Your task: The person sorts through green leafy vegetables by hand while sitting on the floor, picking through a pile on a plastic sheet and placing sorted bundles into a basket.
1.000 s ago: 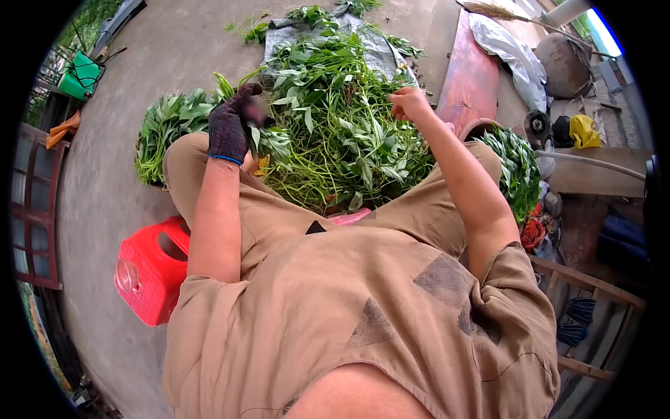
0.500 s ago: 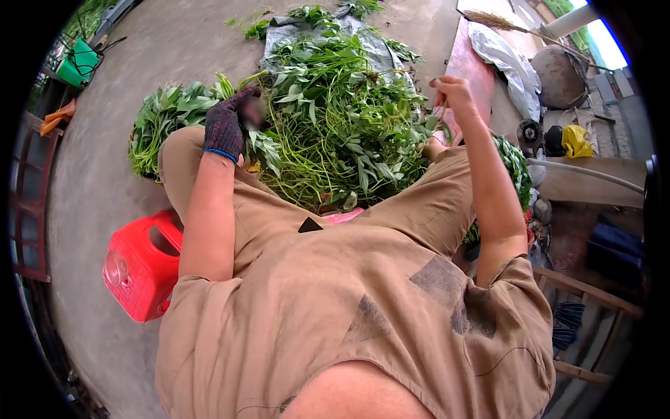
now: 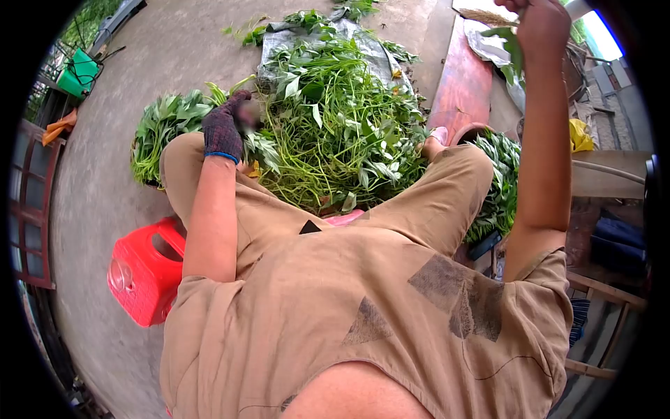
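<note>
Wearing a dark knit glove with a blue cuff, my left hand [image 3: 225,128] is closed round a bunch of leafy stems [image 3: 262,149] whose leaves hang to its right. My bare right hand [image 3: 541,24] is raised at the top right, fingers closed on a green leafy stem [image 3: 511,52] that hangs below it. Between my legs lies a large heap of leafy greens [image 3: 335,126], partly on a grey sheet [image 3: 380,59]. Two more bundles stand beside my knees, a left bundle [image 3: 164,129] and a right bundle [image 3: 502,174].
A red plastic jug [image 3: 143,272] stands on the concrete floor [image 3: 98,202] at my left. A reddish board [image 3: 464,84] lies beyond my right foot. A yellow bag [image 3: 581,135] and a wooden frame [image 3: 604,290] are at the right; a green container [image 3: 78,73] is far left.
My right hand has moved from the heap's right side up and to the right, now with a leafy stem in it. My left hand has stayed nearly in place.
</note>
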{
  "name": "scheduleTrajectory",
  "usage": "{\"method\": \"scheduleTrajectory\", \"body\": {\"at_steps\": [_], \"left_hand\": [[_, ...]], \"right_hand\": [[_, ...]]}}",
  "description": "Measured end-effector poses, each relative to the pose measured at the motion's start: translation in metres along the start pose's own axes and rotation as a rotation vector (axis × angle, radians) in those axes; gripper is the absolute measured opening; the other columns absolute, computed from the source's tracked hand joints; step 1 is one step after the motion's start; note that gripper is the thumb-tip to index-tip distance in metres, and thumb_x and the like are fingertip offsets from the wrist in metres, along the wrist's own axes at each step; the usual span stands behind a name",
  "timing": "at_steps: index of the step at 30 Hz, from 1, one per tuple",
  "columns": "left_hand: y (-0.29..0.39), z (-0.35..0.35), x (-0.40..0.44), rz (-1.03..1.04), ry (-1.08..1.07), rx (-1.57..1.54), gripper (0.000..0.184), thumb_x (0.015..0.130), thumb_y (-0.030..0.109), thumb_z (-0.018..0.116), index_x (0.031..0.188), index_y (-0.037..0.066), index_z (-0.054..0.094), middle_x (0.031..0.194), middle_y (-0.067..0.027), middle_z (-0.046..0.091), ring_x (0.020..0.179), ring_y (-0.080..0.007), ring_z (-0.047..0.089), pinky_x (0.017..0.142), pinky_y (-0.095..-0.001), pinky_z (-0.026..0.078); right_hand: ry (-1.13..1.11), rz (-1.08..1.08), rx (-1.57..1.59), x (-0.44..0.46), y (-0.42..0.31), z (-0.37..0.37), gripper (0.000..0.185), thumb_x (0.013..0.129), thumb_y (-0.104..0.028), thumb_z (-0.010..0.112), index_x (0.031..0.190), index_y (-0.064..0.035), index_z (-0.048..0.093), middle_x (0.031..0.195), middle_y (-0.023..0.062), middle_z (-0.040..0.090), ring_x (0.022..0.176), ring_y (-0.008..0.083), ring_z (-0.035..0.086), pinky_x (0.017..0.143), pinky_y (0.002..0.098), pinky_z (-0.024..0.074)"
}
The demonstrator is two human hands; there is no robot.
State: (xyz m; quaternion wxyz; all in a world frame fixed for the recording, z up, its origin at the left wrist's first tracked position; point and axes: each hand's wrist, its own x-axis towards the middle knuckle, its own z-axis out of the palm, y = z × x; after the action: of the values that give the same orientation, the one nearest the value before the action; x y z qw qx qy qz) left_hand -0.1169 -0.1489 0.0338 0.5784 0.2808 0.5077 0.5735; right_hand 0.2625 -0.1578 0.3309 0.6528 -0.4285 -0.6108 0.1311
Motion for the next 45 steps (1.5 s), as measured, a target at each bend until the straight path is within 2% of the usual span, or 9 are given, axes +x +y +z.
{"method": "scheduleTrajectory", "body": {"at_steps": [4,11,14,16,18,23,28,29,45], "left_hand": [[0.01,-0.014,-0.003,0.098,0.228,-0.159,0.018,0.072,0.015,0.078,0.084,0.003,0.073,0.081,-0.0065,0.065,0.065,-0.0193,0.059,0.062,-0.032,0.051],[0.025,-0.051,-0.007,0.285,0.516,-0.277,0.017,0.077,0.017,0.075,0.081,0.001,0.074,0.078,-0.0062,0.065,0.067,-0.0175,0.058,0.061,-0.0302,0.049],[0.027,-0.064,-0.012,0.27,0.569,-0.309,0.011,0.077,0.012,0.073,0.074,0.002,0.07,0.063,-0.0024,0.054,0.055,-0.0168,0.051,0.051,-0.0301,0.044],[0.022,-0.08,-0.009,0.269,0.537,-0.256,0.012,0.082,0.014,0.068,0.086,0.002,0.069,0.069,-0.0038,0.063,0.058,-0.0194,0.058,0.054,-0.0314,0.05],[0.026,-0.071,-0.012,0.255,0.538,-0.309,0.008,0.078,0.01,0.071,0.077,0.002,0.069,0.062,-0.0029,0.054,0.053,-0.0181,0.053,0.05,-0.0305,0.046],[0.027,-0.044,-0.012,0.263,0.438,-0.195,0.01,0.078,0.006,0.071,0.082,-0.003,0.07,0.058,-0.0049,0.052,0.049,-0.0186,0.05,0.048,-0.0308,0.045],[0.017,-0.018,-0.001,0.234,0.21,-0.095,0.013,0.079,0.007,0.069,0.086,-0.004,0.071,0.057,-0.0054,0.052,0.048,-0.0182,0.05,0.046,-0.0314,0.044],[0.021,-0.018,0.007,0.122,0.059,0.114,0.027,0.091,0.018,0.054,0.109,0.002,0.065,0.069,-0.0053,0.057,0.06,-0.0205,0.057,0.057,-0.0318,0.048],[-0.001,0.014,-0.012,-0.036,0.006,0.031,0.018,0.082,0.012,0.069,0.09,-0.004,0.07,0.057,-0.0032,0.048,0.048,-0.0185,0.05,0.048,-0.0318,0.044]], "right_hand": [[-0.137,0.096,0.398,-0.035,0.027,0.053,0.023,0.096,-0.016,0.05,0.091,0.0043,0.059,0.053,-0.0008,0.039,0.048,0.0124,0.044,0.053,0.027,0.0441],[-0.155,0.393,0.974,-0.125,0.053,0.166,0.017,0.085,-0.011,0.06,0.09,0.0027,0.069,0.068,0.0081,0.063,0.06,0.0134,0.057,0.056,0.0275,0.0437],[-0.37,0.736,0.572,-0.234,0.125,0.198,0.017,0.083,-0.015,0.063,0.08,0.0011,0.066,0.079,0.015,0.067,0.075,0.025,0.064,0.067,0.0388,0.0509],[-0.992,0.456,-0.431,-0.304,0.145,0.174,0.021,0.077,-0.018,0.057,0.076,-0.0005,0.069,0.086,0.0222,0.067,0.082,0.0356,0.065,0.07,0.0431,0.0528],[-1.469,0.375,-0.806,-0.34,0.14,0.132,0.021,0.078,-0.015,0.053,0.073,-0.0041,0.07,0.083,0.0142,0.07,0.081,0.0318,0.068,0.07,0.044,0.0531],[-1.877,0.694,-1.173,-0.368,0.199,0.042,0.034,0.089,-0.023,0.048,0.111,-0.0124,0.07,0.119,0.0095,0.066,0.111,0.0251,0.062,0.088,0.0388,0.0499],[-2.083,0.607,-1.143,-0.352,0.225,0.006,0.034,0.084,-0.02,0.056,0.115,-0.0154,0.069,0.121,0.0055,0.065,0.111,0.0251,0.063,0.087,0.0419,0.05],[-2.124,0.58,-1.14,-0.35,0.226,0.003,0.034,0.083,-0.019,0.058,0.116,-0.0169,0.069,0.121,0.0041,0.065,0.11,0.0246,0.063,0.086,0.0427,0.0506],[-1.194,0.489,-1.266,-0.305,0.215,-0.01,0.022,0.081,-0.011,0.055,0.093,-0.0041,0.072,0.101,0.0171,0.07,0.095,0.0332,0.067,0.08,0.0416,0.0529]]}}
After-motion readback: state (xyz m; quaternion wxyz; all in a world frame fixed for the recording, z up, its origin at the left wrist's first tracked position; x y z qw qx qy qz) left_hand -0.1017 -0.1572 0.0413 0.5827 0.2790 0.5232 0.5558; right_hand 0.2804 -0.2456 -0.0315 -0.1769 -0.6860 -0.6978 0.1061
